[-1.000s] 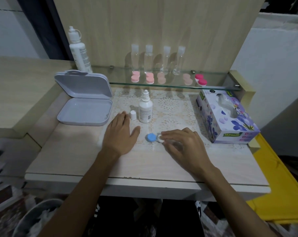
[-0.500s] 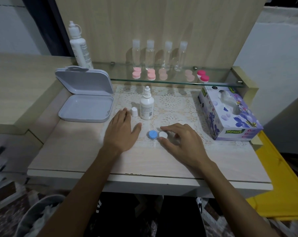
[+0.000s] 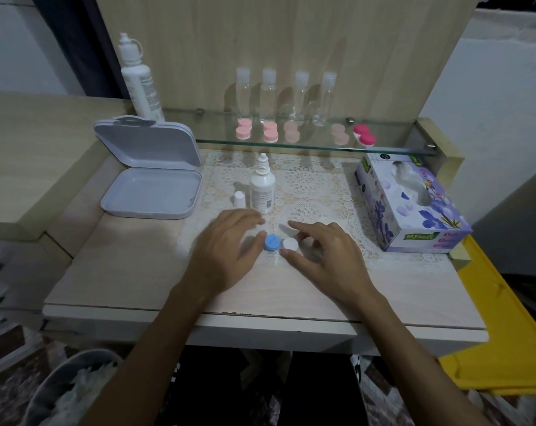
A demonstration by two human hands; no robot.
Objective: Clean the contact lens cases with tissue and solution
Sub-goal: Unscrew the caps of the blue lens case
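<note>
The left hand (image 3: 226,253) has lifted off the table and slid over toward the lens case, and the right hand (image 3: 322,256) has let its fingers spread out a bit more. The lens case (image 3: 281,243) sits on the lace mat (image 3: 306,182) between the two hands, with a blue cap (image 3: 272,242) and a white cap (image 3: 290,244) side by side. The left thumb is right beside the blue cap, maybe just touching it. The right hand has loose, bent fingers around the white cap, with nothing pinched yet. So both hands hold nothing.

I think the step now is getting ready to open the case. Both caps look like they are on. Next, one hand should hold the case still while the other twists a cap off. The small solution bottle (image 3: 262,189) stands just behind the hands with its little cap (image 3: 239,198) off beside it. The tissue box (image 3: 411,207) waits to the right, well apart from the case
</note>
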